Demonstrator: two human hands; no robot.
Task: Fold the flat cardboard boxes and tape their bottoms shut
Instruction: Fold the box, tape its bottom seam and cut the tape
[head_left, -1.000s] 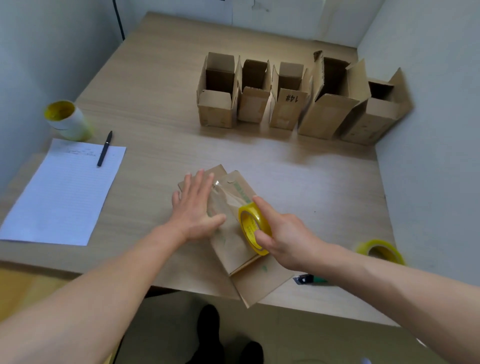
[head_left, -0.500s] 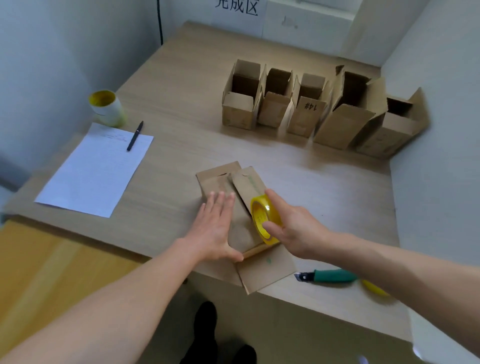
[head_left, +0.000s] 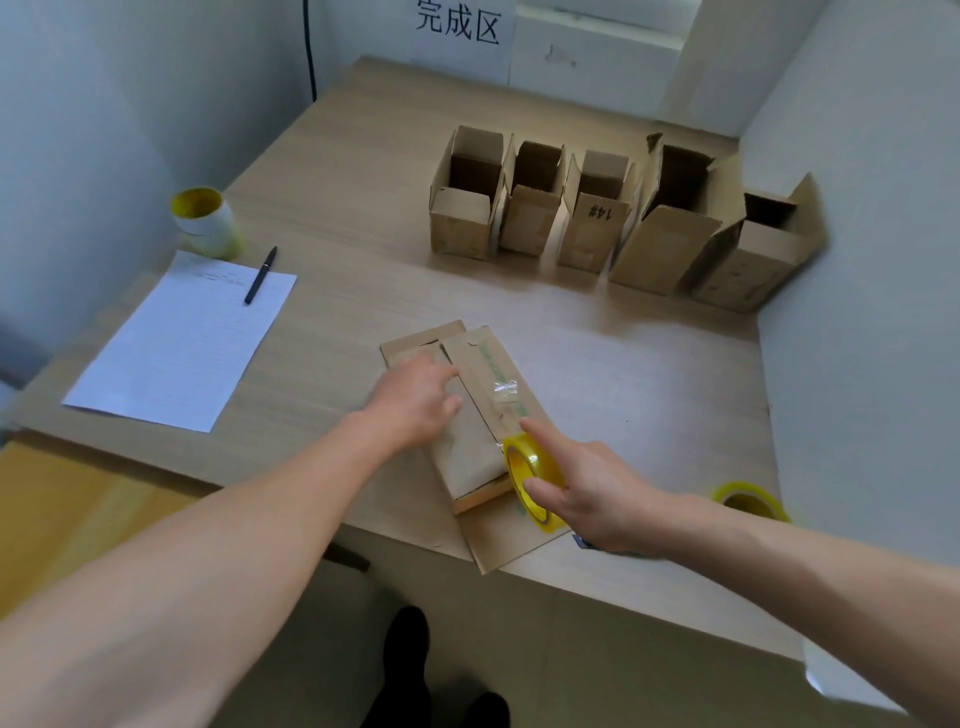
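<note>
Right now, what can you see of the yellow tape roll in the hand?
The tape roll is a see-through yellow ring standing on edge at the near end of the cardboard box. The right hand grips it, index finger stretched over the top, thumb against its side. A clear strip runs from it up the box.

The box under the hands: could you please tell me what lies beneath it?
Flat cardboard lies beneath the box; its ends stick out at the far and near sides. The box covers the rest, so the sheet count is unclear.
</note>
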